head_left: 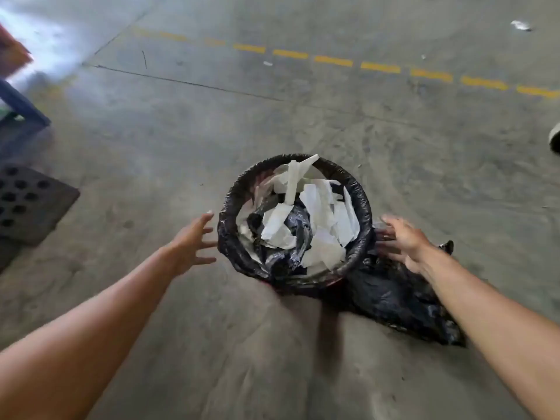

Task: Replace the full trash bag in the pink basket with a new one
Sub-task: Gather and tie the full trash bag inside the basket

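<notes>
Paper scraps (pixel 315 207) fill black-lined basket (pixel 360 207)

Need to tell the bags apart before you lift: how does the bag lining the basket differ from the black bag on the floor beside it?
The bag in the basket is stretched open over the rim and holds white paper scraps; the floor bag lies flat and crumpled, right of the basket, showing no contents. Both are glossy black plastic.

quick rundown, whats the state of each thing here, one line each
basket: upright on the floor, almost hidden by its liner
full trash bag: still in the basket, folded over the rim, heaped with white paper
spare black bag: crumpled on the floor, right of the basket
left hand: open, empty, beside the rim
right hand: open, empty, above the spare bag
</notes>
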`<state>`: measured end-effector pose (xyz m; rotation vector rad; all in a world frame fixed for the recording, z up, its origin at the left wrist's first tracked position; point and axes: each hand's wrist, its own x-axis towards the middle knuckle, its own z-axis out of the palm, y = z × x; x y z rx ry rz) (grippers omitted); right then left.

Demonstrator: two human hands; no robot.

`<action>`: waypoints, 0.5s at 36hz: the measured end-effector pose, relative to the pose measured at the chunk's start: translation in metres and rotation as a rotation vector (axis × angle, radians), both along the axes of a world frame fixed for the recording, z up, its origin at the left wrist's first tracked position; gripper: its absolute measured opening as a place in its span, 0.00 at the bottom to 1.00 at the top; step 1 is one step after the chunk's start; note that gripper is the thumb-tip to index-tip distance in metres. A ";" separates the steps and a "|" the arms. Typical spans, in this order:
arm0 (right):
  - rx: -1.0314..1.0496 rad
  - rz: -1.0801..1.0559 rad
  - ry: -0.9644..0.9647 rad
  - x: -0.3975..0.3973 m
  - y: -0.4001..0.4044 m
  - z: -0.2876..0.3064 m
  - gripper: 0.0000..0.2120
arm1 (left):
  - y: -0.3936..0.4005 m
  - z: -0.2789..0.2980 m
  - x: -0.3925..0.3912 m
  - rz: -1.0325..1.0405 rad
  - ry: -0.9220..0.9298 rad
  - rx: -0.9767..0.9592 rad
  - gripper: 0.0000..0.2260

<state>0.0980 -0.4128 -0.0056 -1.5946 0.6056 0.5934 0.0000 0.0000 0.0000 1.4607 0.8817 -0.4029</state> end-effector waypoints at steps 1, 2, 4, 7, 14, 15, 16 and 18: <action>0.066 0.047 0.022 0.011 0.000 -0.009 0.10 | 0.006 -0.009 0.006 -0.046 0.008 -0.121 0.22; 0.107 0.101 0.035 0.021 0.000 -0.016 0.12 | 0.012 -0.015 0.013 -0.105 0.020 -0.198 0.22; 0.200 0.201 0.036 0.045 0.000 -0.027 0.12 | 0.029 -0.029 0.027 -0.206 -0.004 -0.229 0.21; 0.194 0.339 0.020 0.065 -0.001 -0.029 0.11 | 0.048 -0.041 0.043 -0.286 -0.048 -0.212 0.19; 0.449 0.366 -0.042 0.075 0.001 -0.024 0.15 | 0.028 -0.055 0.055 -0.158 -0.165 -0.226 0.14; 0.440 0.361 -0.039 0.072 0.003 -0.022 0.14 | 0.018 -0.053 0.053 -0.136 -0.166 -0.179 0.12; 0.369 0.338 -0.050 0.069 0.004 -0.020 0.12 | 0.009 -0.049 0.053 -0.104 -0.177 -0.123 0.11; 0.173 0.285 -0.085 0.066 0.006 -0.018 0.09 | -0.004 -0.042 0.055 0.007 -0.234 -0.044 0.12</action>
